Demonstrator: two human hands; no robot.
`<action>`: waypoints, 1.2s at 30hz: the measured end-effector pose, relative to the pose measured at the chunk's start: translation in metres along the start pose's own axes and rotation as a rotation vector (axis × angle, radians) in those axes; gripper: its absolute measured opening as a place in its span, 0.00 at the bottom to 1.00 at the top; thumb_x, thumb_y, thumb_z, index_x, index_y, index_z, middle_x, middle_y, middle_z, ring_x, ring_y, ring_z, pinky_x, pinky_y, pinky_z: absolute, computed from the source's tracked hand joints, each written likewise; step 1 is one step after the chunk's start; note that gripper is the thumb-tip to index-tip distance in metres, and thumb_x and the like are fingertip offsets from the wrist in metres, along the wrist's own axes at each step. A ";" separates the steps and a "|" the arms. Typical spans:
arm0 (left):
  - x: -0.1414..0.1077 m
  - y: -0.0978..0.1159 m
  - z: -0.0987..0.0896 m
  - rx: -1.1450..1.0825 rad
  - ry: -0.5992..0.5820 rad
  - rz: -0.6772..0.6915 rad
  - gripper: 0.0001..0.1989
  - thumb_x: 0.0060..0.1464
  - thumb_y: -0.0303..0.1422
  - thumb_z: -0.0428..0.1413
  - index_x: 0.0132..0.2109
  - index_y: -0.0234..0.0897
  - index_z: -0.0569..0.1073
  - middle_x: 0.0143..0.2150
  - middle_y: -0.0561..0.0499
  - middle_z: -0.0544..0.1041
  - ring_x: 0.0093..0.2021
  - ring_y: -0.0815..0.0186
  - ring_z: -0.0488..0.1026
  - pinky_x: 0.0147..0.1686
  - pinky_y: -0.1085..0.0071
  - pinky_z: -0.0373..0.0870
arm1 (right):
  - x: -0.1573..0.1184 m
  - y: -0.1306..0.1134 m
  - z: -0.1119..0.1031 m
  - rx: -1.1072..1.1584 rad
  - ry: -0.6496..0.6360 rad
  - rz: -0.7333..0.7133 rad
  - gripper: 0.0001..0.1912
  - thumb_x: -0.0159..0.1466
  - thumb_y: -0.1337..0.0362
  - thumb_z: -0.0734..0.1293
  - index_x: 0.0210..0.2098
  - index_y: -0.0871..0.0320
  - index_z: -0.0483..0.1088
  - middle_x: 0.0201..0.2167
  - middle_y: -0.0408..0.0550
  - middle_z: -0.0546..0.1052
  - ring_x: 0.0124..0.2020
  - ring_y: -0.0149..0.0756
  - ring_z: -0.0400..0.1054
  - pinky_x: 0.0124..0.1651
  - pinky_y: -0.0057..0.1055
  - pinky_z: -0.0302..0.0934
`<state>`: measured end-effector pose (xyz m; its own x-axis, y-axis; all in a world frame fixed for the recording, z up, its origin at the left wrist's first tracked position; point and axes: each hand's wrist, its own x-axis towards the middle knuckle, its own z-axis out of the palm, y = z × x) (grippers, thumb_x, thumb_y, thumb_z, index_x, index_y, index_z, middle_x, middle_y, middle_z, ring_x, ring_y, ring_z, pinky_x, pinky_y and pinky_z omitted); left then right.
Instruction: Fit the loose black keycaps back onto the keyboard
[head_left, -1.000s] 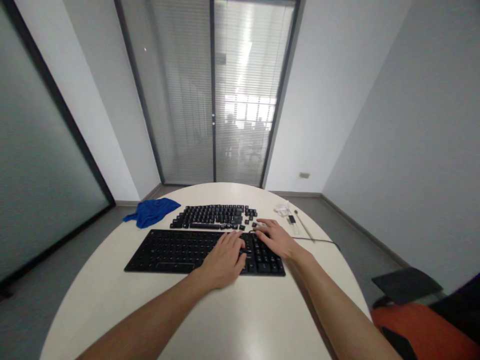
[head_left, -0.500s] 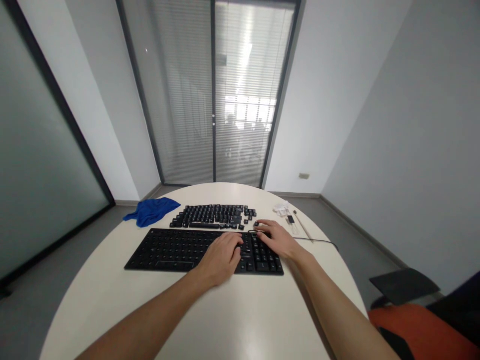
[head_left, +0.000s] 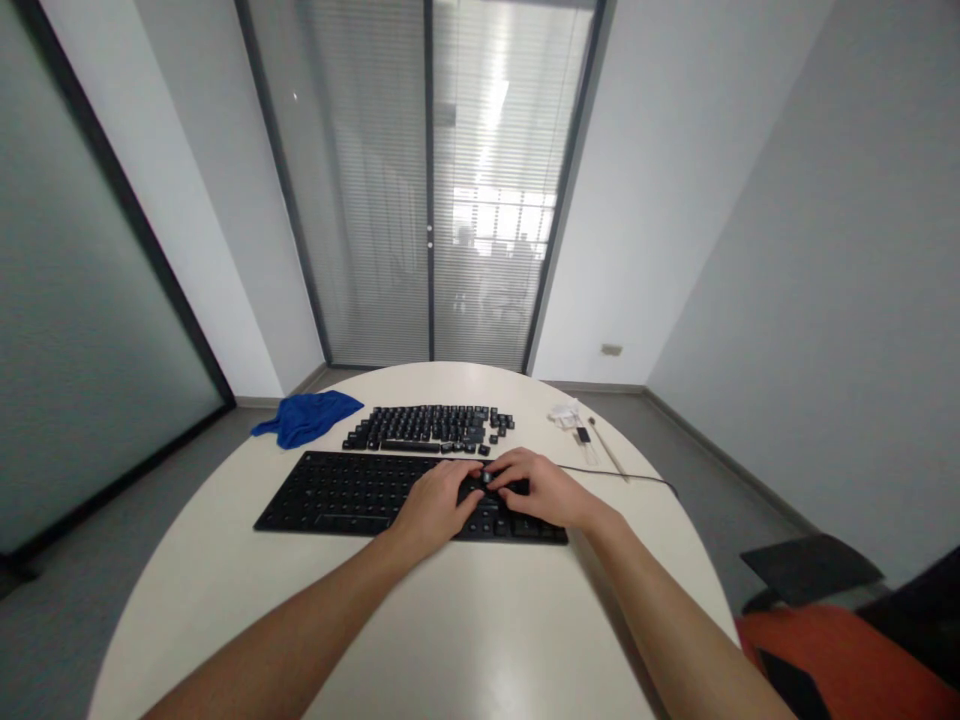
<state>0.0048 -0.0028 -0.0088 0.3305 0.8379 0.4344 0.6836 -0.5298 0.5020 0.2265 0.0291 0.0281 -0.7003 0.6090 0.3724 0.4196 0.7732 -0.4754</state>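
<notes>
A black keyboard [head_left: 352, 487] lies across the table; most of its left and middle part shows bare key sockets, while keys sit at its right end. My left hand [head_left: 435, 505] rests on the keyboard right of its middle, thumb and fingers apart, with nothing in it. Close beside it, my right hand [head_left: 541, 487] holds a small black keycap [head_left: 487, 477] between its fingertips, just over the keyboard. Behind the keyboard, loose black keycaps [head_left: 427, 425] lie in rows, with a long one in front.
A blue cloth [head_left: 307, 417] lies at the back left of the round white table [head_left: 480, 620]. At the back right are a crumpled white item [head_left: 564, 414], a small black-headed tool [head_left: 583, 436], a thin stick [head_left: 609, 450] and a cable [head_left: 630, 477]. An orange chair [head_left: 832, 650] stands right.
My right hand has moved left, from the keyboard's back right edge to beside my left hand, and a keycap now shows in its fingertips. My left hand has shifted slightly left.
</notes>
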 end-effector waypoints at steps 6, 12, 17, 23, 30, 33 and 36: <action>0.000 0.000 -0.001 -0.023 0.001 0.010 0.09 0.59 0.29 0.60 0.47 0.42 0.77 0.47 0.50 0.80 0.49 0.59 0.75 0.50 0.64 0.71 | 0.001 -0.006 0.002 0.120 -0.051 0.004 0.15 0.60 0.73 0.67 0.41 0.51 0.80 0.46 0.46 0.81 0.48 0.39 0.74 0.55 0.37 0.66; 0.003 0.004 -0.007 -0.066 -0.028 0.026 0.11 0.58 0.26 0.60 0.47 0.42 0.78 0.47 0.51 0.80 0.50 0.60 0.75 0.51 0.65 0.69 | -0.005 0.000 0.000 0.176 -0.024 0.136 0.11 0.58 0.71 0.68 0.40 0.55 0.76 0.44 0.46 0.81 0.46 0.40 0.75 0.54 0.37 0.67; 0.003 0.005 -0.018 -0.148 -0.147 0.046 0.07 0.58 0.30 0.61 0.45 0.41 0.79 0.45 0.50 0.81 0.47 0.60 0.75 0.50 0.64 0.69 | -0.007 0.004 -0.003 0.123 0.005 0.151 0.15 0.56 0.70 0.70 0.43 0.55 0.76 0.46 0.48 0.80 0.49 0.43 0.73 0.56 0.41 0.65; -0.002 0.004 -0.023 -0.228 -0.220 0.185 0.07 0.57 0.31 0.63 0.44 0.41 0.79 0.43 0.50 0.80 0.50 0.60 0.72 0.53 0.64 0.68 | -0.009 0.011 -0.002 0.083 0.056 0.070 0.12 0.57 0.67 0.71 0.42 0.54 0.76 0.49 0.51 0.78 0.52 0.45 0.71 0.58 0.44 0.64; -0.002 0.008 -0.025 -0.213 -0.204 0.277 0.05 0.55 0.29 0.64 0.40 0.38 0.78 0.40 0.49 0.80 0.47 0.60 0.72 0.53 0.63 0.67 | -0.009 0.014 -0.002 0.041 0.058 0.074 0.11 0.58 0.66 0.71 0.41 0.55 0.76 0.47 0.51 0.79 0.50 0.45 0.72 0.56 0.43 0.65; -0.002 0.011 -0.025 -0.204 -0.212 0.281 0.05 0.54 0.28 0.64 0.40 0.38 0.78 0.39 0.49 0.80 0.47 0.60 0.72 0.52 0.63 0.67 | -0.008 0.012 -0.002 0.026 0.053 0.058 0.11 0.57 0.66 0.71 0.41 0.55 0.77 0.47 0.51 0.80 0.50 0.44 0.73 0.56 0.43 0.64; -0.003 0.012 -0.026 -0.199 -0.228 0.270 0.05 0.54 0.28 0.63 0.40 0.38 0.79 0.39 0.49 0.79 0.47 0.60 0.72 0.52 0.63 0.67 | -0.008 0.011 -0.002 0.008 0.037 0.046 0.11 0.57 0.67 0.71 0.41 0.55 0.77 0.47 0.51 0.79 0.51 0.44 0.72 0.57 0.43 0.64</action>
<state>-0.0051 -0.0148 0.0159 0.6320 0.6608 0.4048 0.4203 -0.7311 0.5374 0.2379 0.0336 0.0218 -0.6581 0.6503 0.3794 0.4464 0.7429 -0.4989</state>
